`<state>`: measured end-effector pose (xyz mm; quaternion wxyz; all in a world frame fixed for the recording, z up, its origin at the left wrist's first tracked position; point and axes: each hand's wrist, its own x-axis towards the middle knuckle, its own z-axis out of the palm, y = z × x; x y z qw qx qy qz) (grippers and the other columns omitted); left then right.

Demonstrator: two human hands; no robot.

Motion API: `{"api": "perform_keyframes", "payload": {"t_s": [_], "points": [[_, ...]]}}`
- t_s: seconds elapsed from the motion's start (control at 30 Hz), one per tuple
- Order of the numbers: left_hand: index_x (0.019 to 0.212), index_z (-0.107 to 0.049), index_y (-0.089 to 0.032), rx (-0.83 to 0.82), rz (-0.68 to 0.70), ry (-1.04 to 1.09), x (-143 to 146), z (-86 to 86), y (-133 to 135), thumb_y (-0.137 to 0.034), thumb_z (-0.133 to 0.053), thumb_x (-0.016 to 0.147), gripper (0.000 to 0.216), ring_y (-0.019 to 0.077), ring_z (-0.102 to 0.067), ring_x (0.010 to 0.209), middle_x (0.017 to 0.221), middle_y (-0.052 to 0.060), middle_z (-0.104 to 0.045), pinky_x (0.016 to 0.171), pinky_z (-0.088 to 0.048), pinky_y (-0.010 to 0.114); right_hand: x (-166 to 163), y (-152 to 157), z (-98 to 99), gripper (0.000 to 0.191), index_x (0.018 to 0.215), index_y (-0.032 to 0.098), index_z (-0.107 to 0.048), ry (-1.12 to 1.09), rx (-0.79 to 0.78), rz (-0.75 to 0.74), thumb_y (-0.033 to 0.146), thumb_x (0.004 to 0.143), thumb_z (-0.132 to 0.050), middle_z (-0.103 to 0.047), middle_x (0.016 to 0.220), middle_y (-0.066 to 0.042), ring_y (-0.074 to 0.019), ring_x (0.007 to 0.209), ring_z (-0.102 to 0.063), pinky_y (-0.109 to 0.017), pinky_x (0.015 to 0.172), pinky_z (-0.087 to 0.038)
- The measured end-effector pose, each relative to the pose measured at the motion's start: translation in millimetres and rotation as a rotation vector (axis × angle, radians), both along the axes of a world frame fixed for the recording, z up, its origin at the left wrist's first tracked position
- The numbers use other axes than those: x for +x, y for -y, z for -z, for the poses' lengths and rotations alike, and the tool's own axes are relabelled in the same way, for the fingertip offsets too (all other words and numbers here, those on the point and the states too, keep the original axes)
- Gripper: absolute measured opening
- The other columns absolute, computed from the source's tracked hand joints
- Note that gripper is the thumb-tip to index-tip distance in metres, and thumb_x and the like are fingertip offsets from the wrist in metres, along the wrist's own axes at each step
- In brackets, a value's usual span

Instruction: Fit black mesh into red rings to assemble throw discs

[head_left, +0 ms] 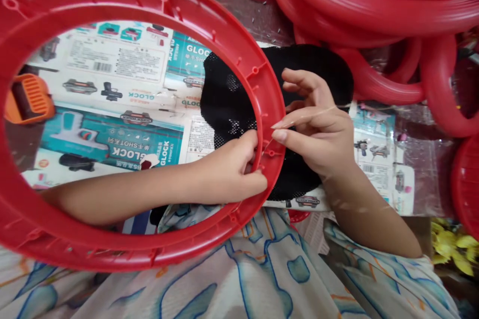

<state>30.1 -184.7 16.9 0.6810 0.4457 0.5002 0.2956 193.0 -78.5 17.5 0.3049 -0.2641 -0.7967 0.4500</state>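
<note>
A large red plastic ring (228,15), its hollow ribbed side with screw posts facing me, fills the left of the view. My left arm reaches through its opening, and my left hand (239,169) is closed around the ring's right side. Close to that same edge is my right hand (318,127), thumb and index finger pinched together at the rim, other fingers loosely curled. A thin pale strand seems to run from the fingertips towards the ring, too fine to name. Beneath both hands lies a black mesh cloth (314,67).
Printed cardboard (149,134) covers the work surface. An orange plastic part (32,97) sits at the left. More red rings (374,15) are piled at the upper right. Yellow pieces (454,246) lie at the lower right, below a red ribbed part (466,184).
</note>
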Motion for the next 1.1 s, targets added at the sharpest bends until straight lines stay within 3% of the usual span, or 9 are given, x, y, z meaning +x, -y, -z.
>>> {"api": "perform_keyframes", "payload": {"t_s": [0.13, 0.23, 0.33, 0.43, 0.63, 0.8, 0.97, 1.1], "points": [[0.099, -0.040, -0.020, -0.040, 0.087, 0.057, 2, -3.8, 4, -0.018, -0.056, 0.079, 0.026, 0.0088, -0.049, 0.056, 0.071, -0.007, -0.049, 0.047, -0.036, 0.020, -2, -3, 2.4, 0.002, 0.079, 0.030, -0.076, -0.056, -0.036, -0.059, 0.030, 0.080, -0.078, -0.058, 0.142, 0.005, -0.0254, 0.134, -0.054, -0.048, 0.117, -0.044], [0.103, -0.041, -0.020, -0.075, 0.076, 0.157, 2, -4.3, 6, -0.015, -0.056, 0.081, 0.027, 0.0087, -0.052, 0.060, 0.075, -0.006, -0.052, 0.051, -0.041, 0.019, -3, -1, 6.0, 0.004, 0.079, 0.028, -0.075, -0.104, -0.078, -0.036, 0.025, 0.079, -0.078, -0.053, 0.147, 0.003, -0.0250, 0.136, -0.053, -0.048, 0.119, -0.041], [0.114, -0.044, -0.019, -0.117, 0.031, 0.314, 2, -5.5, 6, -0.016, -0.059, 0.083, 0.034, 0.0116, -0.062, 0.076, 0.088, -0.001, -0.060, 0.064, -0.052, 0.023, -4, 3, 6.2, 0.006, 0.080, 0.026, -0.074, -0.127, -0.185, -0.035, 0.022, 0.080, -0.078, -0.057, 0.143, 0.000, -0.0249, 0.129, -0.059, -0.046, 0.111, -0.050], [0.111, -0.055, -0.015, -0.117, -0.057, 0.396, 4, -7.4, 2, -0.024, -0.063, 0.086, 0.027, 0.0121, -0.063, 0.082, 0.090, 0.001, -0.064, 0.072, -0.054, 0.023, -3, 6, 4.4, 0.004, 0.082, 0.026, -0.073, -0.125, -0.227, -0.026, 0.025, 0.082, -0.077, -0.062, 0.132, -0.002, -0.0225, 0.111, -0.068, -0.043, 0.093, -0.060], [0.106, -0.059, -0.015, -0.074, -0.285, 0.302, 11, -4.7, -4, -0.026, -0.065, 0.084, 0.025, 0.0096, -0.059, 0.073, 0.088, 0.000, -0.065, 0.065, -0.051, 0.021, -3, 7, 4.0, 0.005, 0.082, 0.026, -0.070, -0.064, -0.098, -0.028, 0.027, 0.084, -0.075, -0.065, 0.118, -0.003, -0.0209, 0.112, -0.066, -0.041, 0.097, -0.057], [0.106, -0.060, -0.019, 0.003, -0.189, 0.210, 9, -1.3, -3, -0.025, -0.061, 0.087, 0.020, 0.0077, -0.051, 0.063, 0.076, -0.004, -0.056, 0.056, -0.042, 0.019, -1, 12, -1.0, 0.007, 0.082, 0.026, -0.071, -0.028, 0.054, 0.034, 0.032, 0.086, -0.072, -0.061, 0.128, -0.004, -0.0211, 0.108, -0.065, -0.040, 0.093, -0.057], [0.090, -0.058, -0.017, 0.017, -0.182, 0.176, 10, -2.1, -4, -0.014, -0.053, 0.081, 0.011, 0.0101, -0.053, 0.070, 0.074, -0.004, -0.055, 0.063, -0.044, 0.022, -4, 12, 1.7, 0.006, 0.078, 0.028, -0.074, -0.115, 0.221, 0.067, 0.031, 0.082, -0.075, -0.055, 0.129, -0.003, -0.0216, 0.109, -0.062, -0.037, 0.090, -0.058], [0.087, -0.053, -0.018, 0.004, -0.147, 0.075, 13, -4.3, -7, -0.017, -0.052, 0.078, 0.009, 0.0097, -0.051, 0.063, 0.072, -0.005, -0.054, 0.056, -0.041, 0.022, -6, 5, 8.3, 0.002, 0.081, 0.029, -0.075, -0.168, 0.198, 0.012, 0.030, 0.082, -0.075, -0.058, 0.126, 0.000, -0.0214, 0.112, -0.062, -0.037, 0.091, -0.057]]}}
